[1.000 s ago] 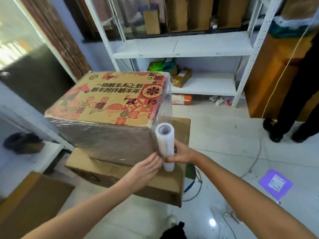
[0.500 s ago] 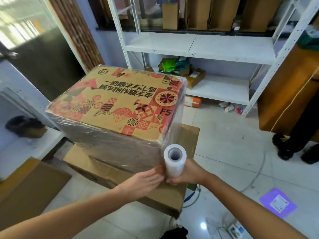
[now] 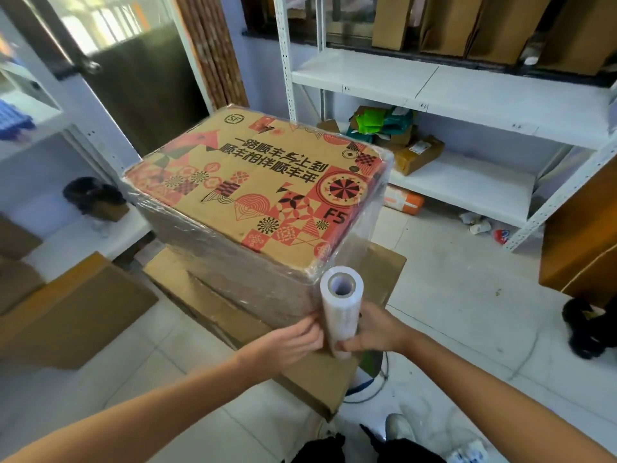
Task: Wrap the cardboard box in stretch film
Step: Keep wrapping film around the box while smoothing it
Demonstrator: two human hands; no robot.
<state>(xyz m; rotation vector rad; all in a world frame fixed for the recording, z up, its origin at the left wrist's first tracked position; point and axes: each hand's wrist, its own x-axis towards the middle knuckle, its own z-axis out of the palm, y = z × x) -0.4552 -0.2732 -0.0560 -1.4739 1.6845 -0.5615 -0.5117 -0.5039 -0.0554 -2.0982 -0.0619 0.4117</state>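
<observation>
At the near corner of the printed box [image 3: 253,202], the right hand [image 3: 375,332] grips an upright film roll [image 3: 340,309], while the left hand [image 3: 293,339] rests straight fingers against the box's filmed side just beside it. Under the box lies a flat carton [image 3: 300,372].

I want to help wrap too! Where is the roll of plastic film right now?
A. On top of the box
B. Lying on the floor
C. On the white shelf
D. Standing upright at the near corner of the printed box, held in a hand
D: the roll stands upright at the near corner of the printed box, gripped by the right hand.
</observation>
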